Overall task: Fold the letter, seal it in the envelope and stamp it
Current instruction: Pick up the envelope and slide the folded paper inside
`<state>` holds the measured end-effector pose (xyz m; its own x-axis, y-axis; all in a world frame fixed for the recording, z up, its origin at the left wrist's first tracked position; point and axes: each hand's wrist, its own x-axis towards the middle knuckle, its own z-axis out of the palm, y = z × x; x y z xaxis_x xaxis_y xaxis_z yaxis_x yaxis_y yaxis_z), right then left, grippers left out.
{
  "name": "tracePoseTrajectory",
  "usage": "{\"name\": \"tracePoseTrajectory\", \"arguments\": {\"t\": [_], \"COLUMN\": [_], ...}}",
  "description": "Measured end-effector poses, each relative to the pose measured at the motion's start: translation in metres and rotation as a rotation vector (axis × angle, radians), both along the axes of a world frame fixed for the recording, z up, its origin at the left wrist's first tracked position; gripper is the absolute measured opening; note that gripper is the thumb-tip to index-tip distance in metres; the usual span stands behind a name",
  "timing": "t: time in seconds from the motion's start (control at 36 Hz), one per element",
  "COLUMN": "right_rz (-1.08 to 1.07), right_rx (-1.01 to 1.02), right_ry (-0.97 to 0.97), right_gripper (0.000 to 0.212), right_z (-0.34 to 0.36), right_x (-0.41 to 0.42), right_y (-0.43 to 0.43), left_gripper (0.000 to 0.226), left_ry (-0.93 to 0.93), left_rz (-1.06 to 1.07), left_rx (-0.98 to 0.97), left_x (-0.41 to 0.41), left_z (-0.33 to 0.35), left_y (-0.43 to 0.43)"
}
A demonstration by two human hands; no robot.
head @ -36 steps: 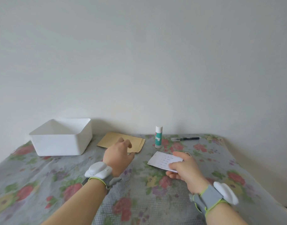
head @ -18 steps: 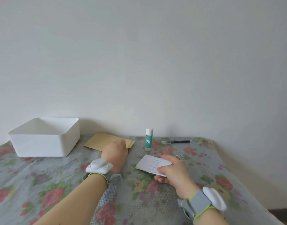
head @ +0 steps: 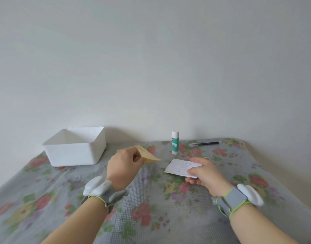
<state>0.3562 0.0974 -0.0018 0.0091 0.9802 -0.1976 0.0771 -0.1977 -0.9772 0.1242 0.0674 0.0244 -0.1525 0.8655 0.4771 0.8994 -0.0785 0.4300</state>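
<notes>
My left hand [head: 124, 166] pinches the brown envelope [head: 148, 155] and holds it tilted above the floral cloth, most of it hidden behind the hand. My right hand [head: 205, 174] grips the folded white letter [head: 180, 167], handwriting facing up, just over the cloth to the right of the envelope. A small brownish corner, perhaps the stamp [head: 206, 158], peeks out behind my right fingers. A glue stick [head: 175, 143] with a white cap and teal label stands upright behind the letter.
A white plastic box [head: 75, 148] sits at the back left near the wall. A black pen [head: 205, 143] lies at the back right. The floral cloth [head: 151, 199] covers the table; its right edge drops off beyond my right wrist.
My left hand has closed on the envelope and lifted it off the cloth, tilting it. My right hand still holds the letter in about the same place.
</notes>
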Motion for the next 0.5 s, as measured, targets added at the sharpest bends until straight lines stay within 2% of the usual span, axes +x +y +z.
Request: {"name": "tracePoseTrajectory", "arguments": {"t": [0.14,0.25,0.31,0.42,0.5], "right_rz": [0.003,0.005,-0.012,-0.006,0.010], "right_rx": [-0.053,-0.103,-0.108,-0.095,-0.068], "right_ry": [0.046,0.116,0.121,0.102,0.020], "right_gripper": [0.050,0.021,0.014,0.015,0.030], "right_z": [0.007,0.016,0.016,0.018,0.019], "right_x": [-0.002,-0.008,-0.011,-0.012,-0.006], "right_y": [-0.007,-0.015,-0.021,-0.029,-0.034], "left_gripper": [0.016,0.015,0.014,0.012,0.008], "left_ry": [0.096,0.019,-0.044,-0.133,-0.111], "left_rz": [-0.073,-0.083,-0.072,-0.075,-0.098], "left_rx": [0.005,-0.027,-0.074,-0.147,-0.202], "left_x": [-0.001,0.006,0.010,0.017,0.021], "left_z": [-0.006,-0.010,-0.012,-0.016,-0.017], "left_y": [-0.025,-0.031,-0.031,-0.029,-0.031]}}
